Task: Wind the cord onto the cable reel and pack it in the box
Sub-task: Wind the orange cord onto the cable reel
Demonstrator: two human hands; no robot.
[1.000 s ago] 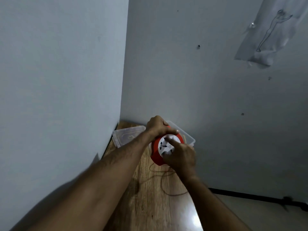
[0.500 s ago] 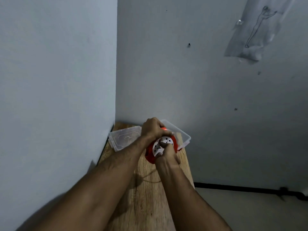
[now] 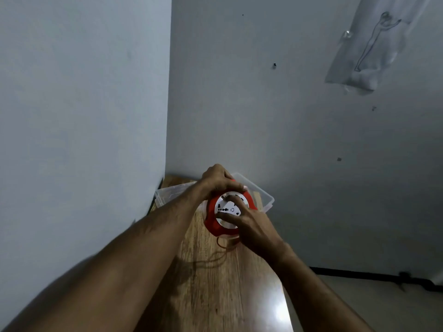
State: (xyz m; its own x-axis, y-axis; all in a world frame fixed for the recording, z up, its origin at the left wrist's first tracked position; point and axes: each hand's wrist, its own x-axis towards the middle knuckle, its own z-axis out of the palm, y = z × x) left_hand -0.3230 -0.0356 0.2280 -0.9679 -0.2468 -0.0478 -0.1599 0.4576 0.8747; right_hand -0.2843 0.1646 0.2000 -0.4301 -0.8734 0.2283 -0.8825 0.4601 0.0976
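A round red cable reel [image 3: 212, 222] with a white socket face is held above a narrow wooden table [image 3: 215, 288]. My left hand [image 3: 217, 180] grips the reel's far rim from above. My right hand [image 3: 249, 225] lies on the white face, fingers curled around its hub. A thin loose cord [image 3: 221, 250] hangs from under the reel and loops on the wood. The clear plastic box [image 3: 263, 196] stands behind the reel against the wall, mostly hidden by my hands.
A clear lid [image 3: 167, 196] lies at the table's far left, by the wall corner. Walls close in on the left and behind. The table's right edge drops to a pale floor [image 3: 359, 305] with a dark skirting strip [image 3: 359, 275].
My right hand has turned around the white face, from below the reel to its right side. The loose cord loop on the table has become smaller. The left hand kept its grip.
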